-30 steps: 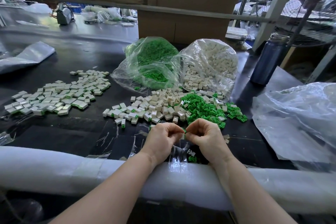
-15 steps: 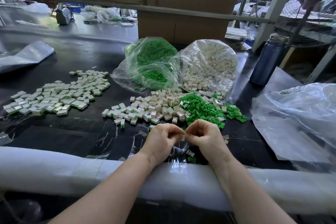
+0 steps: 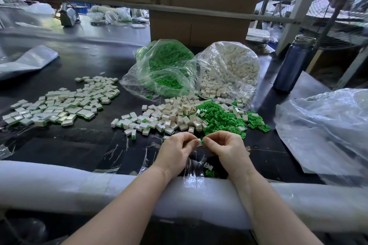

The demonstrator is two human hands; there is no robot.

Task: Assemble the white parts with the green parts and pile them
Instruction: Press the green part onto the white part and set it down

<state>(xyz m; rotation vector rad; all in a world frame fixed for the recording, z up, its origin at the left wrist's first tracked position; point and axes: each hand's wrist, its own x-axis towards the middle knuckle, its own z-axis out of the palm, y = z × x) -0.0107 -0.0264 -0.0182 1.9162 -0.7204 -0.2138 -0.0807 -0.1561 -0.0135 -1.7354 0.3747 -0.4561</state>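
left hand (image 3: 175,150) fingers pinch white part (image 3: 199,142) | right hand (image 3: 227,148) fingers pinch green part (image 3: 202,141) (parts touching)

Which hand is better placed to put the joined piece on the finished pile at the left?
The left hand, probably. It pinches the white part, and the finished pile lies on its side of the table. The right hand holds the green part and sits nearer the loose green parts.
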